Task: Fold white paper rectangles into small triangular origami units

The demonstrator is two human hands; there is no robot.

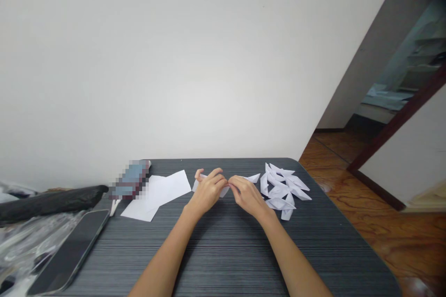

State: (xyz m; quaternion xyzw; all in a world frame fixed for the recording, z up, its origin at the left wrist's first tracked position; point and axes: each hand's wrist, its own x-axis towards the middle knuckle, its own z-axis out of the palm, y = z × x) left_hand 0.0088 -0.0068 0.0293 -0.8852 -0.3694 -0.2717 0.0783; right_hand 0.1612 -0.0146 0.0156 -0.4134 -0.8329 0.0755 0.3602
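Note:
My left hand and my right hand meet near the far middle of a dark striped table. Both pinch a small white piece of paper, fingers curled round it. Its white tips stick out to either side of the hands. A pile of folded white paper pieces lies just right of my right hand. Flat white paper sheets lie to the left of my left hand.
A dark phone lies at the table's left edge. A blurred object sits behind the sheets. A black roll and clear plastic lie off to the left. A white wall stands behind; wooden floor and a doorway are right.

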